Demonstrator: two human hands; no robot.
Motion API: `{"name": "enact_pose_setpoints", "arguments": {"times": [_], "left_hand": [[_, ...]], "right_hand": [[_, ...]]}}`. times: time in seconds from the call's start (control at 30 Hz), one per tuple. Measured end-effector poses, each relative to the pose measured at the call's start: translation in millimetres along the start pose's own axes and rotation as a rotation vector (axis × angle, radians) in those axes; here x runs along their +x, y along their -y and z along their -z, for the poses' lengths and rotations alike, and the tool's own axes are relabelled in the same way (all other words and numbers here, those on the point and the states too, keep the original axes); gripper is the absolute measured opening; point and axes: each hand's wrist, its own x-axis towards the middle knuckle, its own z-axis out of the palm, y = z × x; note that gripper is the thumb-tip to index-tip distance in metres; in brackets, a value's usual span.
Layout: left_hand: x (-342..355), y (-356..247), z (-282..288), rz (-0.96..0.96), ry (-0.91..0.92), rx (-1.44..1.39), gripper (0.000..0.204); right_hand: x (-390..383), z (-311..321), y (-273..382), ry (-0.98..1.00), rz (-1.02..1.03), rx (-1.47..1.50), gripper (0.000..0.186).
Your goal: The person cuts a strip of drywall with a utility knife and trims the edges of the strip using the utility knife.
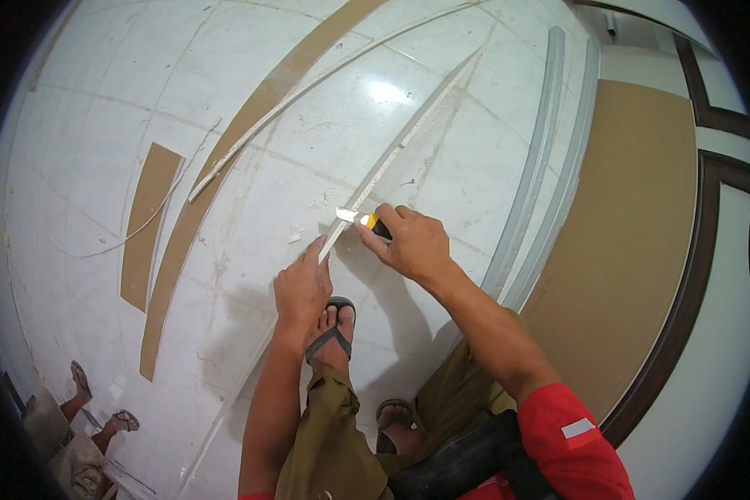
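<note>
A long, narrow, pale strip of what looks like plasterboard (402,143) runs slantwise across the middle, with a rough, crumbly white edge. My left hand (302,287) is closed around it, just above my sandalled foot. In my right hand (412,240) is a yellow and black utility knife (372,223), its blade pointing left. The blade lies at the strip's white edge, a short way beyond my left fingers. Whether it is cutting into the strip, I cannot tell. White crumbs are scattered on the floor beside the blade.
Brown board strips (152,225) and a thin whitish strip (262,125) lie to the left on the tiled floor (225,317). Grey metal channels (532,158) and a large brown board (633,208) are at the right, beside dark-framed panels. Another person's feet (125,419) show at lower left.
</note>
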Motion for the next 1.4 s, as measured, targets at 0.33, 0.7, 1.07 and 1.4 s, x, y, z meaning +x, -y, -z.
{"name": "enact_pose_setpoints", "arguments": {"times": [0.33,0.7,1.07,1.4], "left_hand": [[-0.4,0.9,-1.4,0.000,0.001,-0.003,0.036],[1.1,-2.6,2.8,0.002,-0.001,-0.042,0.036],[0.3,2.0,-0.1,-0.004,-0.006,-0.044,0.036],[1.1,2.0,-0.6,-0.017,-0.020,-0.052,0.037]], "right_hand": [[1.8,-0.7,-5.0,-0.041,0.070,-0.017,0.047],[4.9,-2.9,-11.1,-0.127,0.029,-0.009,0.045],[14.8,2.9,-22.2,-0.072,0.077,-0.069,0.045],[11.8,1.2,-20.9,-0.094,0.038,-0.026,0.045]]}}
